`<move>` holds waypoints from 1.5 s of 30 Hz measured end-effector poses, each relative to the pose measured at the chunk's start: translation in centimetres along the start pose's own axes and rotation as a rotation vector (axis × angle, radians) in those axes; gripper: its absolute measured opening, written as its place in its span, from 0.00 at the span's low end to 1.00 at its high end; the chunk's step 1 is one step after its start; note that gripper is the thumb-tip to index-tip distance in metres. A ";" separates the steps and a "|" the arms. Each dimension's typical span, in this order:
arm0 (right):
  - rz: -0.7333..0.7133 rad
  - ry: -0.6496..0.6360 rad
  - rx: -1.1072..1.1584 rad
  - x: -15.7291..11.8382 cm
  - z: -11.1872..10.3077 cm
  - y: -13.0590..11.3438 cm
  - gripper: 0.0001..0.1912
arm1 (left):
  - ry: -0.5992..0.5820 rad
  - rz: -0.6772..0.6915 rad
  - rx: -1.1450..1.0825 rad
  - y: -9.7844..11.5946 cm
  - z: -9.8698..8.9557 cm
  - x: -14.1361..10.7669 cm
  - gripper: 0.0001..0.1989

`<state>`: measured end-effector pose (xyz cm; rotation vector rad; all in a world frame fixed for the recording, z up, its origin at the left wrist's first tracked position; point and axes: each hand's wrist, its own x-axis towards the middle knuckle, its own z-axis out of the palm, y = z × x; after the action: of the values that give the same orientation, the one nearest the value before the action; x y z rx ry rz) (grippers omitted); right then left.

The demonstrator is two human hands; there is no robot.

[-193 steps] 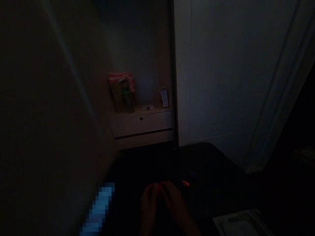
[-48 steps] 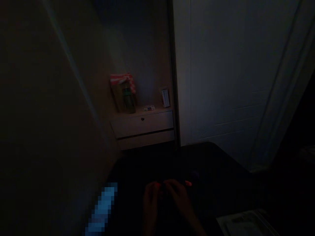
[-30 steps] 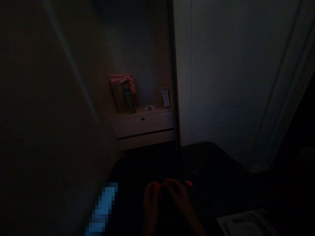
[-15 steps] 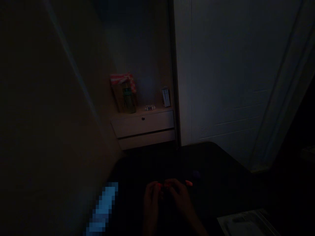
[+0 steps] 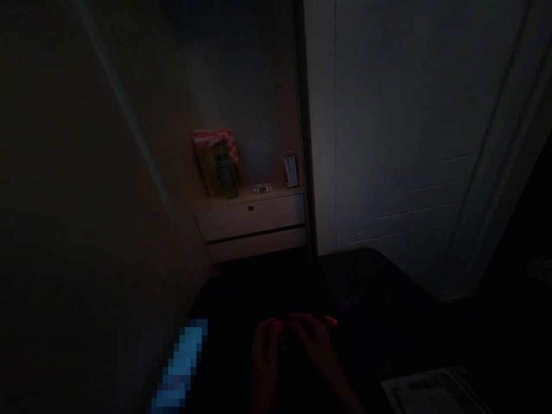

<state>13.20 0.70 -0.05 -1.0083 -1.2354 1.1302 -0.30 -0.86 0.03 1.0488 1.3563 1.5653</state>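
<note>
Low over the dark table [image 5: 302,287], my left hand [image 5: 265,345] pinches a small bright red piece [image 5: 279,326], perhaps soft clay, though the dim light hides its exact kind. Close beside it, my right hand [image 5: 311,339] has its fingers curled and pressed together. Whatever lies between those fingertips is hidden in shadow. An orange-red lump [image 5: 330,321] lies on the table just right of my right hand. Behind that lump sits a dark purple lump [image 5: 344,305], barely visible.
A pale flat packet or tray [image 5: 431,394] lies at the near right. Blue pixelation [image 5: 181,368] covers something at the left. Beyond the table stand a drawer unit [image 5: 254,218] with a green bottle [image 5: 225,175] on it, and a white door [image 5: 388,144].
Both hands stay nearly in place, with slight finger movement. The reddish glint at my right fingertips has become harder to see.
</note>
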 end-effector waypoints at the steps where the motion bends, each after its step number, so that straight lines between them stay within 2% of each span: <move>1: 0.003 0.003 -0.011 0.0 0.0 0.0 0.18 | 0.000 0.000 0.002 0.0 0.0 0.0 0.30; 7: 0.014 0.008 -0.028 -0.1 0.0 0.2 0.19 | -0.010 0.012 0.027 -0.1 -0.1 0.0 0.31; 16: -0.023 -0.050 -0.019 -0.1 0.1 0.1 0.19 | -0.015 0.014 0.050 -0.7 -0.3 0.3 0.31; 26: 0.016 0.059 -0.070 -0.1 -0.1 -0.5 0.22 | -0.034 0.065 0.100 -1.4 -0.8 0.7 0.26; 35: 0.042 0.020 -0.049 0.0 0.2 -0.3 0.21 | -0.037 0.079 0.103 -1.3 -0.7 0.7 0.26; 45: 0.010 0.051 -0.105 -0.2 0.2 -0.6 0.29 | -0.047 0.068 0.122 -1.5 -0.8 0.7 0.27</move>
<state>13.02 0.37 0.51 -1.1168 -1.2600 1.0497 -1.24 -0.27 -1.45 1.2101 1.4114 1.5120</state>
